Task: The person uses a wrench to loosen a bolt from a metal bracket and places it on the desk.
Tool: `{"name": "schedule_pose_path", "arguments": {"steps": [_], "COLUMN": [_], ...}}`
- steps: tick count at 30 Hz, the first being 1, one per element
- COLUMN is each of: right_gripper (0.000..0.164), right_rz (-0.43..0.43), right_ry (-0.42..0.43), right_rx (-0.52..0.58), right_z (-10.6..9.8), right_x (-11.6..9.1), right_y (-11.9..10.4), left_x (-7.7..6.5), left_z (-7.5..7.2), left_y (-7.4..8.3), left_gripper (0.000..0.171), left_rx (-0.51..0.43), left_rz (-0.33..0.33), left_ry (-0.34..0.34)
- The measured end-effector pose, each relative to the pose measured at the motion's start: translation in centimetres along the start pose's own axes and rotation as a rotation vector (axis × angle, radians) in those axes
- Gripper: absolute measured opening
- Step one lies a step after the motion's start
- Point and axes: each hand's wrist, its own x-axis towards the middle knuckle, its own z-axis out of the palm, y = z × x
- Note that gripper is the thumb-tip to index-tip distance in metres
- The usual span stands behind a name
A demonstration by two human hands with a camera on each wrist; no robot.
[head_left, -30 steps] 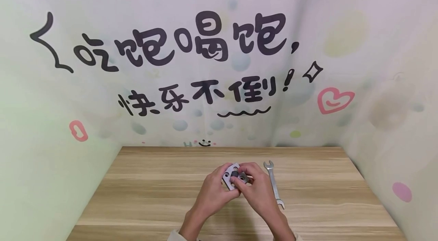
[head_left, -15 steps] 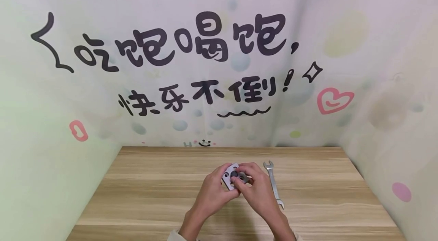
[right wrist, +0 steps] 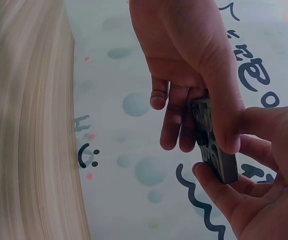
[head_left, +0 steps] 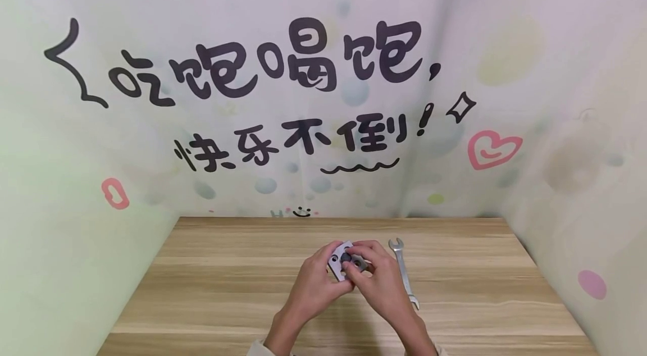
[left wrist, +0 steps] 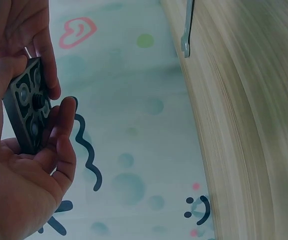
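Grey, hole-pierced metal block (head_left: 337,267) was held aloft between two bare hands; a slip seemed the main risk.
Tilted, over the pale wood-grain table (head_left: 202,288). Left hand (head_left: 314,290) gripped its edges; right hand (head_left: 382,279) appeared to pinch the dark round piece (head_left: 346,258) at its middle, narrowly, fingertips partly hidden. Couldn't tell whether that piece sat true; if crooked, twisting might have jammed it. A slackened left grip could have let the block swivel or drop. Silver double-ended open wrench (head_left: 405,273) lay just beside the right hand, where a straying forearm might have knocked it.
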Motion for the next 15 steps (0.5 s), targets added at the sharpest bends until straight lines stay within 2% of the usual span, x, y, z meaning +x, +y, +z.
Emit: {"name": "schedule_pose_path", "arguments": {"steps": [7, 15], "right_gripper": [0.022, 0.031], "right_rz": [-0.011, 0.007], "right_ry": [-0.007, 0.001], "right_rx": [-0.017, 0.01], "right_z": [-0.1, -0.09], "right_x": [-0.01, 0.11], "right_y": [0.05, 0.26], "left_x": [0.01, 0.05], "left_z": [0.07, 0.09], "left_y": [-0.07, 0.02], "left_gripper": [0.059, 0.058], "left_rx": [-0.006, 0.004], "left_rz": [0.003, 0.0], "left_ry": [-0.004, -0.001]}}
